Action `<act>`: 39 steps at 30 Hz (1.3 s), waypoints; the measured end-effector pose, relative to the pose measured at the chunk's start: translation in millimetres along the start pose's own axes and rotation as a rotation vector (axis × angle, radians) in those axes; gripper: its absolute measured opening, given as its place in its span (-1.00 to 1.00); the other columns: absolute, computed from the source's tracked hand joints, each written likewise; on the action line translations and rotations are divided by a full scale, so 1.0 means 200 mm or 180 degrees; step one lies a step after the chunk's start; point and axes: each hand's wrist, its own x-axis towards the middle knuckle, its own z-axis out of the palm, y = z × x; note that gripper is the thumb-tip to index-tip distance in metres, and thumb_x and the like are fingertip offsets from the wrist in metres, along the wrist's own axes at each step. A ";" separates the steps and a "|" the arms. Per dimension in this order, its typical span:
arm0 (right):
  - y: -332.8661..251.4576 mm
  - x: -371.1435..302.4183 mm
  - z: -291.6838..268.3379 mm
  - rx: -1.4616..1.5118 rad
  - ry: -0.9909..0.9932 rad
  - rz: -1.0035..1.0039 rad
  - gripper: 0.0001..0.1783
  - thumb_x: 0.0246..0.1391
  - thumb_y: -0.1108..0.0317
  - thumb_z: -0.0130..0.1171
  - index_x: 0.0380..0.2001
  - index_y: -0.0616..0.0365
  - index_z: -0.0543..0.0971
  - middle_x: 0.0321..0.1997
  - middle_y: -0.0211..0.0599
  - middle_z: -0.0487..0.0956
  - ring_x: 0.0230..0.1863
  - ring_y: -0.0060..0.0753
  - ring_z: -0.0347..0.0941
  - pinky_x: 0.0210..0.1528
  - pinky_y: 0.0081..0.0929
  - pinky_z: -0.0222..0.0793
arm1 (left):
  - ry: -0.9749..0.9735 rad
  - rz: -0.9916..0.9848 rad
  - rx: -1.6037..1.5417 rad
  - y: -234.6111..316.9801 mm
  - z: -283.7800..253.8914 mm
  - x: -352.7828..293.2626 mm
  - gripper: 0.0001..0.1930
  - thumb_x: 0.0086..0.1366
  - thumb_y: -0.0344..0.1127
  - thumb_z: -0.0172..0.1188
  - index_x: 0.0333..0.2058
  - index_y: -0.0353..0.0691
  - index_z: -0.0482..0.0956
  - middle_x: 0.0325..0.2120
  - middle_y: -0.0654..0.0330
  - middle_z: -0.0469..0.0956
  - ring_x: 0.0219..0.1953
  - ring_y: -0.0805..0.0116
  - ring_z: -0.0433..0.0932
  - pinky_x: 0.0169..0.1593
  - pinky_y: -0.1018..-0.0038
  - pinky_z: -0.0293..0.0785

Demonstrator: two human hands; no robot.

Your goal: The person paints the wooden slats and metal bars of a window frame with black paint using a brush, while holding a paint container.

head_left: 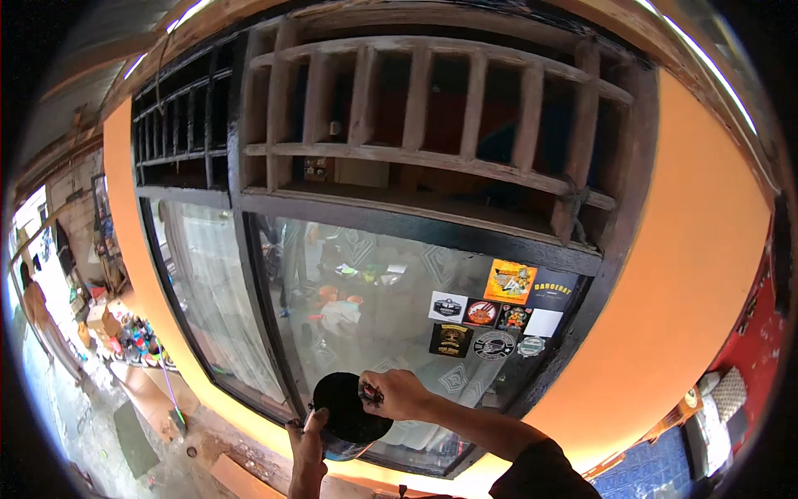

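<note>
The left grip [307, 441] is closed on the left side of a can [353, 432], thumb up by the rim. The right grip [397, 394] is curled closed at the can's right rim; the dark and red patch at its fingers is too small to tell whether it clasps anything. The can sits near, between the two grips, its open mouth showing black inside. A dark sleeve [544, 474] covers part of the right arm.

Beyond stands an orange wall [706, 241], seen left and right of a dark window frame [515, 235]. Wooden slats [416, 100] fill the frame's upper part. Under them are a wide right pane [374, 333], bright with reflections, and a narrow left pane [204, 283] with pale cloth showing in it.

Far left, on the grey floor [87, 412], lies a dark mat [135, 441]; just right of it leans a thin stick [170, 387] with a green end. Farther left is a carton [103, 320] beside mixed clutter. Small stickers [481, 313] cluster on the wide pane's right side.
</note>
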 end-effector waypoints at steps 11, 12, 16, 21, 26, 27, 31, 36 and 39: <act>-0.09 0.07 0.02 0.1731 -0.0214 0.0119 -0.67 -0.18 0.26 0.32 -0.33 0.17 0.53 -0.54 -0.19 0.53 -0.45 -0.05 0.52 -0.33 -0.23 0.41 | 0.0473 -0.0121 0.0256 0.04 -0.18 -0.05 -0.20 0.04 0.00 0.36 0.09 -0.27 0.11 -0.09 -0.08 0.39 -0.09 0.14 0.43 -0.20 0.16 0.41; -0.04 0.08 0.08 0.1499 -0.0041 -0.0209 -0.74 -0.12 0.29 0.29 -0.32 0.15 0.56 -0.60 -0.28 0.53 -0.57 -0.32 0.50 -0.45 -0.41 0.39 | 0.0421 -0.0005 0.0222 0.03 -0.20 -0.04 -0.16 0.02 0.01 0.37 0.12 -0.25 0.08 -0.12 -0.07 0.38 -0.13 0.17 0.42 -0.22 0.18 0.38; -0.11 0.11 0.03 0.0069 -0.0193 -0.0154 -0.66 -0.05 0.06 0.19 -0.35 0.11 0.59 -0.51 -0.15 0.61 -0.42 -0.02 0.58 -0.33 -0.18 0.51 | 0.0733 -0.0038 0.0398 0.10 -0.24 -0.11 -0.14 -0.02 0.09 0.39 0.09 -0.24 0.12 -0.20 0.01 0.34 -0.19 0.20 0.38 -0.31 0.23 0.40; -0.25 0.14 -0.03 -0.0319 -0.0222 -0.0114 -0.66 -0.05 0.02 0.18 -0.51 0.10 0.57 -0.59 -0.21 0.58 -0.48 -0.04 0.56 -0.38 -0.15 0.47 | 0.0829 -0.0119 0.0237 0.13 -0.34 -0.11 -0.19 -0.03 -0.01 0.43 -0.01 -0.30 0.09 -0.23 -0.07 0.37 -0.26 0.22 0.47 -0.29 0.35 0.48; -0.26 0.18 0.05 0.0481 0.0386 -0.0235 -0.66 -0.04 0.00 0.17 -0.58 0.06 0.54 -0.64 -0.27 0.55 -0.52 -0.10 0.54 -0.43 -0.16 0.44 | 0.1101 0.0112 0.0343 0.18 -0.32 -0.13 -0.32 0.08 0.02 0.31 -0.02 -0.27 0.16 -0.13 0.02 0.37 -0.23 0.24 0.50 -0.42 0.32 0.49; -0.24 0.20 0.07 0.0352 0.0446 -0.0315 -0.65 -0.03 0.00 0.16 -0.58 0.06 0.54 -0.65 -0.28 0.55 -0.52 -0.10 0.54 -0.44 -0.18 0.44 | 0.1127 0.0125 0.0367 0.18 -0.34 -0.13 -0.32 0.08 0.02 0.31 -0.02 -0.27 0.16 -0.13 0.02 0.37 -0.23 0.24 0.50 -0.42 0.32 0.49; -0.19 0.22 0.11 0.0513 0.0935 -0.0386 -0.67 -0.04 0.10 0.25 -0.65 0.11 0.53 -0.72 -0.25 0.50 -0.64 -0.08 0.48 -0.51 -0.26 0.38 | 0.1208 0.0133 0.0042 0.16 -0.40 -0.07 -0.36 0.14 -0.05 0.27 0.02 -0.33 0.20 -0.10 0.00 0.44 -0.16 0.18 0.55 -0.28 0.30 0.59; -0.06 0.21 0.30 0.2065 0.0707 0.0690 -0.70 -0.05 0.19 0.26 -0.67 0.15 0.51 -0.76 -0.36 0.44 -0.73 -0.39 0.38 -0.59 -0.38 0.26 | 0.0870 0.0147 -0.0380 0.04 -0.62 0.11 -0.29 0.11 -0.04 0.28 0.07 -0.38 0.20 0.00 -0.09 0.36 0.01 0.10 0.45 -0.11 0.22 0.53; -0.06 0.20 0.27 0.3241 0.0157 0.1399 -0.73 -0.03 0.25 0.25 -0.67 0.17 0.51 -0.75 -0.45 0.40 -0.73 -0.58 0.29 -0.64 -0.47 0.14 | 0.0941 0.0222 -0.0233 0.09 -0.57 0.07 -0.05 -0.04 0.06 0.39 0.13 -0.36 0.02 0.00 -0.18 0.25 0.01 -0.01 0.40 -0.15 0.14 0.48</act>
